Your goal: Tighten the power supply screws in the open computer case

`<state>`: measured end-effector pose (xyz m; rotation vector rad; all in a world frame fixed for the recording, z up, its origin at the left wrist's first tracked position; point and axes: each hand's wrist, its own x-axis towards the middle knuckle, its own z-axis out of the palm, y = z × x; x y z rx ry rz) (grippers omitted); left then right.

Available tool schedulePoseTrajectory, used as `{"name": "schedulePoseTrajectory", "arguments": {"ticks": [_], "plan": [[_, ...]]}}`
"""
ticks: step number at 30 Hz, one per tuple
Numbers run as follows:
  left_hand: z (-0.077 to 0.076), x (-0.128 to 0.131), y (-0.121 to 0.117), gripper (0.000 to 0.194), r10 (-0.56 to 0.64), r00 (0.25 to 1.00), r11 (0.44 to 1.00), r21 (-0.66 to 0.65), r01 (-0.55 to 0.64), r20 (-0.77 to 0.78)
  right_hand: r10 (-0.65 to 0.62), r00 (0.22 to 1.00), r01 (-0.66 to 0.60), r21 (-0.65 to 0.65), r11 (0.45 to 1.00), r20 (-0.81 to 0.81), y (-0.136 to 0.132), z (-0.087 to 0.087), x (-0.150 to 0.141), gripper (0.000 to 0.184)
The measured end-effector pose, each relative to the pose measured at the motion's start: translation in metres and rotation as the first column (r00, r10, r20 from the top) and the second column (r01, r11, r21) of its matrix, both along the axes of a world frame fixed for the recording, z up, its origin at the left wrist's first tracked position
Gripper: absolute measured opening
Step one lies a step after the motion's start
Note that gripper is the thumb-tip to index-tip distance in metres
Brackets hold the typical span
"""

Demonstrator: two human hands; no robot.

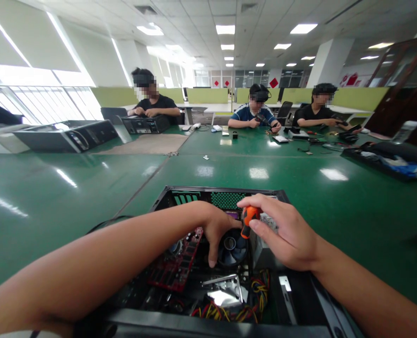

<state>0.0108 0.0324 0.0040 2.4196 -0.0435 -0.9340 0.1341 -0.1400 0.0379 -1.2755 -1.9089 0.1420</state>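
Note:
An open black computer case lies in front of me with its inside facing up. My right hand is closed around the orange and black handle of a screwdriver, which points down beside a round black CPU fan. The screwdriver's tip is hidden. Thumb and fingers of my left hand curve around the upper left edge of the fan and hold it. Left of the fan, partly under my left forearm, sits a red circuit board.
Yellow, red and black cables and a shiny metal bracket lie nearer me inside the case. Across the green table, several people work on parts. Another computer case stands far left; a black tray sits at right.

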Motion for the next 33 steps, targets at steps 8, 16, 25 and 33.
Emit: {"name": "schedulePoseTrajectory", "arguments": {"ticks": [8, 16, 25, 33], "plan": [[-0.008, 0.001, 0.006, 0.111, -0.012, 0.999, 0.999, -0.029, 0.014, 0.048, 0.155, 0.987, -0.157, -0.058, 0.986, -0.033, 0.001, 0.002, 0.000, 0.036], [-0.003, 0.002, 0.004, 0.084, -0.026, 0.999, 0.999, -0.042, 0.027, 0.028, 0.165, 0.983, -0.173, -0.107, 0.979, -0.081, -0.004, 0.011, -0.001, 0.037], [-0.001, 0.003, 0.003, 0.075, -0.028, 1.000, 0.999, -0.038, 0.029, 0.015, 0.189, 0.980, -0.196, -0.131, 0.972, -0.058, 0.002, 0.004, -0.001, 0.037], [-0.002, 0.004, 0.001, 0.070, -0.060, 0.998, 0.998, -0.033, 0.060, 0.010, 0.151, 0.988, -0.149, -0.114, 0.982, 0.014, 0.005, 0.004, -0.005, 0.026]]}}
